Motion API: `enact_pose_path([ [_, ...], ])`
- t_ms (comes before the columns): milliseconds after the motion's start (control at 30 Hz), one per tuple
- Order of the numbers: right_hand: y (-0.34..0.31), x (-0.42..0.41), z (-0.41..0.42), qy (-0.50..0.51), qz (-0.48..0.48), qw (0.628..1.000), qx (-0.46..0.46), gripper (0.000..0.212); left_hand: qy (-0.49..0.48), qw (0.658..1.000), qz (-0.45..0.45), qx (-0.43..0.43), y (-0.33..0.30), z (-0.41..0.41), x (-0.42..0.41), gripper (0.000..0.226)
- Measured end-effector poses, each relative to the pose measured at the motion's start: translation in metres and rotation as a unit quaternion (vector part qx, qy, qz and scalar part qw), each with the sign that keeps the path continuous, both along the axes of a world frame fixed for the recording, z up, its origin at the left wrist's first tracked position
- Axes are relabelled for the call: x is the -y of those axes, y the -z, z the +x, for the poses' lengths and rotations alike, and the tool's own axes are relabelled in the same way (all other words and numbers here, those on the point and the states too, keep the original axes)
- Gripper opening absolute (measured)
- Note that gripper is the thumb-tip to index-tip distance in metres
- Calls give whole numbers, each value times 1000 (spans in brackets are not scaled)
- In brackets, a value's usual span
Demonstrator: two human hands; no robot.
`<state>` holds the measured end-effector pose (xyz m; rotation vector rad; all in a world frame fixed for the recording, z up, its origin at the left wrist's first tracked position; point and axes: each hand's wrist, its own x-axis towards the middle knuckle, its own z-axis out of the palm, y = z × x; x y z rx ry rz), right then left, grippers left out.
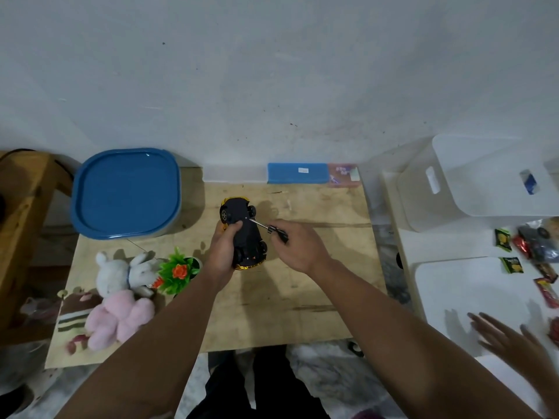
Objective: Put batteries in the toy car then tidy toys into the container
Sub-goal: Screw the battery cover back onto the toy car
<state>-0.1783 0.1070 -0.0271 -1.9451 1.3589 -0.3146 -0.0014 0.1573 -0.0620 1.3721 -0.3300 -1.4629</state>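
— Starting at the far left, what lies on the wooden board (302, 285)?

— A blue-lidded container (127, 193) sits at the board's back left corner, lid on. In front of it, near the left edge, a white plush rabbit (121, 272) lies against a pink plush toy (118, 319), and a brown striped cushion (75, 313) is tucked just beside them. A small plastic plant (178, 272) with an orange flower stands right next to the rabbit's ears.

— And the car?

— The toy car (246, 234) is near the middle of the board, turned belly-up so the black underside and wheels face the camera; yellow bodywork peeks out at both ends. The left hand (222, 252) is wrapped around its left side, thumb pressed on the underside, holding it steady.

— What about the other hand?

— The right hand (299, 246) is closed around the dark handle of a small screwdriver (269, 228). The metal shaft slants up and left, its tip touching the car's underside close to a wheel. Whether a screw is there I cannot tell.

— Anything further right?

— A blue box (298, 173) lies flat along the wall behind the board. Off the board, a white bin (472, 182) stands on a white surface (459, 285) with small snack packets (511, 264) scattered near it. Another person's hand (511, 343), fingers spread, rests at the lower right corner
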Motion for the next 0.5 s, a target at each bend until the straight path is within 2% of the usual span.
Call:
enact_pose_path([
  [133, -2, -1, 4, 2, -6, 1000, 3, 31, -1, 1000, 0, -1, 2, -1, 0, 58],
  [500, -4, 0, 7, 2, 5, 1000, 1, 32, 8, 1000, -6, 0, 5, -1, 2, 53],
])
